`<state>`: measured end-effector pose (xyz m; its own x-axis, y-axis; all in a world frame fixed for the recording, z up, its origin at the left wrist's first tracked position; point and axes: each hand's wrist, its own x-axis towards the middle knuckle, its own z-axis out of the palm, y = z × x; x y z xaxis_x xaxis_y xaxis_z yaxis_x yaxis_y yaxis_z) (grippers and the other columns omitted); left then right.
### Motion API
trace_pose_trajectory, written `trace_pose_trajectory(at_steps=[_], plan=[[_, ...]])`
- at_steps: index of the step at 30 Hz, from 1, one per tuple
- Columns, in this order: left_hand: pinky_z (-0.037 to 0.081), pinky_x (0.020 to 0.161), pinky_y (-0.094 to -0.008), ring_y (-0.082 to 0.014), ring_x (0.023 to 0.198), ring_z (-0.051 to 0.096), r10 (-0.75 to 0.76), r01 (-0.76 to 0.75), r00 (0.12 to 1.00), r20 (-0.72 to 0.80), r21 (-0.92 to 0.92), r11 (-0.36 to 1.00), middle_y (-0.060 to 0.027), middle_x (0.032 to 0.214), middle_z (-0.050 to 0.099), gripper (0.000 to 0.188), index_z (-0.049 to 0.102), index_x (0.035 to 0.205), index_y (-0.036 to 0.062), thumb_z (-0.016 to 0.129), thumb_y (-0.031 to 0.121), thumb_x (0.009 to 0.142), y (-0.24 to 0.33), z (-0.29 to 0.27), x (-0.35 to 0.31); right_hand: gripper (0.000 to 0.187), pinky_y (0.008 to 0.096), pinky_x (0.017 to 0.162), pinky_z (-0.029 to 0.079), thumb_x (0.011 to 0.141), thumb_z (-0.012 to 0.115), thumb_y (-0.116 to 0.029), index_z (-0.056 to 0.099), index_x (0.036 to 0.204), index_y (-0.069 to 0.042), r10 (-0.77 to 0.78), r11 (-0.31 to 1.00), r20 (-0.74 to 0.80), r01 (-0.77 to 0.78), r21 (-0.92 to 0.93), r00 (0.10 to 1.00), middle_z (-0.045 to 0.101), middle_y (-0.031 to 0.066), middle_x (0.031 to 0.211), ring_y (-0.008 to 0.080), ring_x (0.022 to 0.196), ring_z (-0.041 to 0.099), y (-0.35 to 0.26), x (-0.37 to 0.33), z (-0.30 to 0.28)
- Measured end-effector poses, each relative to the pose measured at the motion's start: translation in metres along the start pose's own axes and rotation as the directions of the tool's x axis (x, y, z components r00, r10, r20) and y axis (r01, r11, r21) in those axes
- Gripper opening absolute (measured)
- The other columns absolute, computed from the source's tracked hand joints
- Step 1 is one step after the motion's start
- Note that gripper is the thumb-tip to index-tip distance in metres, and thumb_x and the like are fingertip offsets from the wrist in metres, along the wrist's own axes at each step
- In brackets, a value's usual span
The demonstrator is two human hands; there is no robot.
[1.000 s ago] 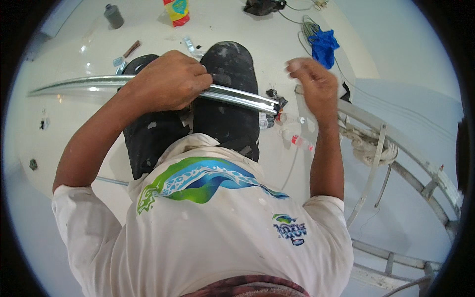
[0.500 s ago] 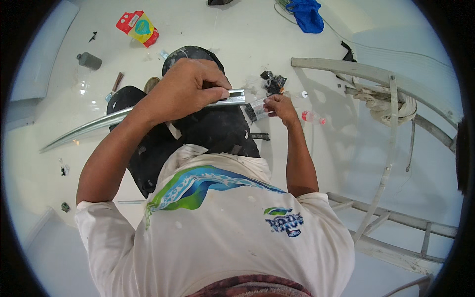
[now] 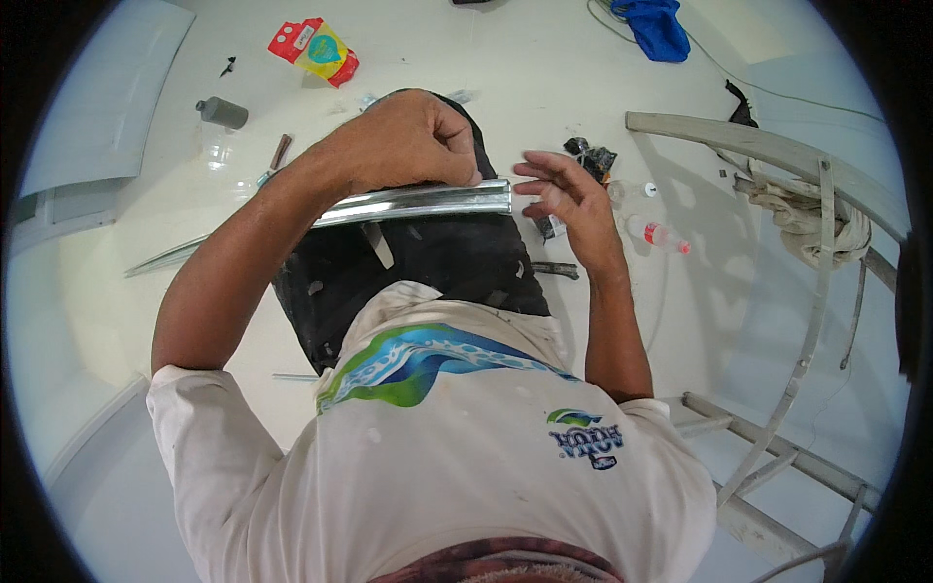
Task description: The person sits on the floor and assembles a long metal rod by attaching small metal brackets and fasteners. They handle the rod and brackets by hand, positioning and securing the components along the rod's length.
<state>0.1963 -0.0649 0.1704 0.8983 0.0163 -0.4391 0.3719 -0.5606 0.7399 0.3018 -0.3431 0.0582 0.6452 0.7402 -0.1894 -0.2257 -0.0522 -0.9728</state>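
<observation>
A long, shiny metal channel (image 3: 428,206) lies across my dark-trousered knees, its far left part tapering away past my left forearm. My left hand (image 3: 413,141) is closed on its upper edge near the right end, with the fingers curled. Just off that right end, my right hand (image 3: 575,199) has its fingers spread and nothing visible in them; whether a fingertip touches the channel I cannot tell. A small clear packet with dark contents (image 3: 551,227) sits below the right hand, partly hidden by it.
To the right stands a ladder (image 3: 821,253) with a cloth (image 3: 807,219) hung on it. On the floor are a clear bottle with a red label (image 3: 656,233), crumpled black plastic (image 3: 593,157), a dark tool (image 3: 556,269), a grey bottle (image 3: 224,113) and a red-yellow bag (image 3: 316,51).
My right hand has let go of the clear packet and opened its fingers beside the channel's end. The view has shifted, so everything appears farther right.
</observation>
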Motion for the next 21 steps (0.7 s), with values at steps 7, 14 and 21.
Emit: trace_pose_trajectory(at_steps=[7, 14, 21], plan=[[0.052, 0.075, -0.0318, -0.0129, 0.071, 0.068, 0.025, -0.025, 1.0, 0.0, -0.088, 0.996, -0.0036, 0.076, 0.077, 0.015, 0.088, 0.09, 0.0107, 0.087, 0.025, 0.085, -0.002, 0.002, -0.004, 0.056, 0.0284, 0.085, 0.062, 0.089, 0.097, -0.019, 0.08, 0.14, -0.005, -0.134, 0.868, 0.163, 0.195, -0.457, 0.977, 0.084, 0.0101, 0.122, 0.0146, 0.098, 0.077, -0.045, -0.009, 0.045], [0.06, 0.088, -0.0351, -0.0168, 0.089, 0.074, 0.107, -0.114, 0.993, -0.051, -0.167, 0.979, -0.0064, 0.097, 0.079, 0.02, 0.086, 0.111, 0.0059, 0.081, 0.008, 0.091, -0.019, 0.013, -0.024, 0.046, 0.0296, 0.084, 0.062, 0.092, 0.089, -0.002, 0.082, 0.137, -0.005, -0.245, 0.88, 0.23, 0.316, -0.356, 0.942, 0.085, 0.0092, 0.121, 0.015, 0.097, 0.077, -0.036, -0.005, 0.041], [0.062, 0.108, -0.0478, -0.0327, 0.121, 0.075, 0.217, -0.183, 0.951, -0.223, 0.165, 0.969, -0.012, 0.13, 0.082, 0.051, 0.081, 0.141, 0.0127, 0.091, 0.016, 0.091, -0.059, 0.018, -0.094, 0.051, 0.0383, 0.089, 0.065, 0.082, 0.076, 0.012, 0.087, 0.127, -0.008, -0.504, 0.585, 0.435, 0.665, -0.464, 0.746, 0.087, 0.0117, 0.116, 0.0282, 0.103, 0.083, -0.025, 0.018, 0.026]])
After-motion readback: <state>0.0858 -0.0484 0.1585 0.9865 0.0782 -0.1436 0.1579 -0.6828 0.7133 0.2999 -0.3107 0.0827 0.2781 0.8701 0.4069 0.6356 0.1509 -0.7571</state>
